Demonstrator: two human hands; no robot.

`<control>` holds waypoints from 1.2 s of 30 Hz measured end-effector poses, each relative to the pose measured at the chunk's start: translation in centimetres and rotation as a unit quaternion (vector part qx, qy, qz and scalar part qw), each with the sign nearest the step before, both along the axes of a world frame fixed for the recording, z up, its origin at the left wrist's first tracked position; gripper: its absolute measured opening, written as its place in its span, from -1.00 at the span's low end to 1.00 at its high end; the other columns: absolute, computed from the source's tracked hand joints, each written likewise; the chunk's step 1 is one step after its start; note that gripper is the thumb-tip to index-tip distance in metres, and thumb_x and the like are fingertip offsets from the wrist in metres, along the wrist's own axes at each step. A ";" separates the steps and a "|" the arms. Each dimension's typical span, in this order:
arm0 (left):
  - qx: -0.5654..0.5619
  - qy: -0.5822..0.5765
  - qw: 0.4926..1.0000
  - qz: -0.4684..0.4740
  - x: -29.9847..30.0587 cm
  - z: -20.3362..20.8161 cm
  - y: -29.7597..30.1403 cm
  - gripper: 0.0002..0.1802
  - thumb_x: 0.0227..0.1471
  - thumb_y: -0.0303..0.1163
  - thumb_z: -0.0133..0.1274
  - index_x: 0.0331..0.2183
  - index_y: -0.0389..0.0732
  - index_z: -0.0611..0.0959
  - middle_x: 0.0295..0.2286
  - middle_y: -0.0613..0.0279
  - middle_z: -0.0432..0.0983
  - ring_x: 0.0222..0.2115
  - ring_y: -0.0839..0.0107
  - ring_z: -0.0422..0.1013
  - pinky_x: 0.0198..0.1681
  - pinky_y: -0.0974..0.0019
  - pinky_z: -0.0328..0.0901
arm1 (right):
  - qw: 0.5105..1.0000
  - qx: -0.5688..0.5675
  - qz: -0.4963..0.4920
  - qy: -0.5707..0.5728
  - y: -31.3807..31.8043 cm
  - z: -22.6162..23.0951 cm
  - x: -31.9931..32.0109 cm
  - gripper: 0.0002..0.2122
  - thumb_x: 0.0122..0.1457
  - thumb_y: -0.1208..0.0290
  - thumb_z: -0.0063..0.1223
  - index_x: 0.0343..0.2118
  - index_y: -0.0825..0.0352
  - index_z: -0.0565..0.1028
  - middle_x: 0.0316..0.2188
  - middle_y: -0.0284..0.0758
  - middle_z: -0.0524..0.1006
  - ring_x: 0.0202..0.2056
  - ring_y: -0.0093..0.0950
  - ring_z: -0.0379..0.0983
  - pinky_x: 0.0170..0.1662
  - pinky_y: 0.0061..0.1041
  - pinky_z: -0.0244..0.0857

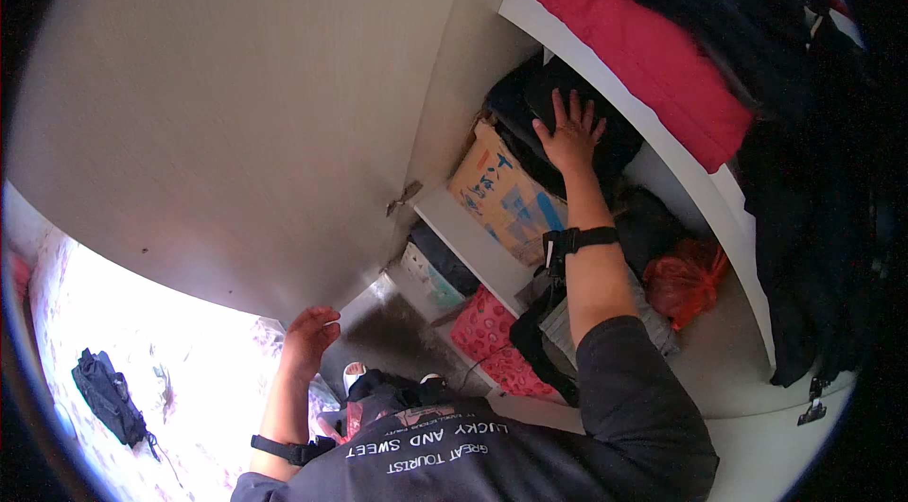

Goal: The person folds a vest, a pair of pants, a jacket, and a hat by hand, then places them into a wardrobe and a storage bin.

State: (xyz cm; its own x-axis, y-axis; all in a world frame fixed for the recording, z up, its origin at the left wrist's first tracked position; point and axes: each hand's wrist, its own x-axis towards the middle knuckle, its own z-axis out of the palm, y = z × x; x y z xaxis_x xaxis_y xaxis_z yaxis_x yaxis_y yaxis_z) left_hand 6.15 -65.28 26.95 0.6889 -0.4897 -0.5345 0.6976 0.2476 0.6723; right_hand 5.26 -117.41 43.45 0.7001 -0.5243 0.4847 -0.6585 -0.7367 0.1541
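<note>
My right hand reaches into a cabinet compartment, fingers spread over a pile of dark folded cloth. Nothing is gripped in it. The pile rests on top of a cardboard box with blue tape and marks. My left hand is low at the left, close to the lower edge of the pale cabinet door. Its fingers are loosely bent and a little apart, with no object visible in them. Whether it touches the door is unclear.
Above the compartment, a white shelf bears a red folded garment; dark clothes hang at the right. A red plastic bag sits inside the cabinet. Pink patterned cloth lies lower. A black bag lies on a bright bed.
</note>
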 end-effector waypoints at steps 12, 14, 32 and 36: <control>0.002 -0.032 0.979 0.202 5.9 -3.6 9.2 -0.62 0.15 -0.06 -0.19 -0.34 -0.17 0.55 -0.42 0.28 0.47 -0.43 0.45 0.37 -0.27 0.39 0.30 | 0.981 -0.051 0.136 -0.132 10.8 0.8 -6.8 -0.49 0.04 0.28 0.10 0.11 0.10 0.33 0.25 -0.13 0.06 0.23 -0.01 -0.04 0.25 0.11 -0.33; -0.018 -0.058 0.973 0.224 6.1 -3.6 8.8 -0.66 0.14 -0.10 -0.17 -0.53 -0.09 0.45 -0.59 0.41 0.34 -0.56 0.56 0.26 -0.41 0.41 0.23 | 0.977 0.001 0.169 -0.129 14.8 -2.8 -10.3 -0.49 0.01 0.36 0.12 0.10 0.14 0.33 0.23 -0.12 0.09 0.20 -0.02 0.02 0.24 0.09 -0.26; -0.151 -0.283 0.921 0.221 16.6 3.4 12.5 -0.43 0.27 -0.06 -0.42 0.15 -0.22 0.21 0.12 0.09 0.18 0.13 0.26 0.11 0.20 0.16 -0.03 | 0.746 0.583 -0.147 -0.286 46.1 -16.5 -41.8 -0.72 0.10 0.48 0.10 -0.10 0.37 0.46 -0.34 -0.19 0.56 -0.29 -0.44 0.54 -0.19 -0.49 0.41; -0.060 -0.385 0.889 0.240 12.4 6.6 8.7 -0.43 0.25 0.04 -0.42 0.04 -0.17 0.39 0.00 0.13 0.36 0.08 0.37 0.21 0.14 0.32 0.05 | 0.847 0.426 -0.122 -0.293 50.6 -10.3 -43.9 -0.75 0.03 0.60 0.04 -0.18 0.43 0.48 -0.24 -0.15 0.53 -0.26 -0.34 0.53 -0.19 -0.45 0.41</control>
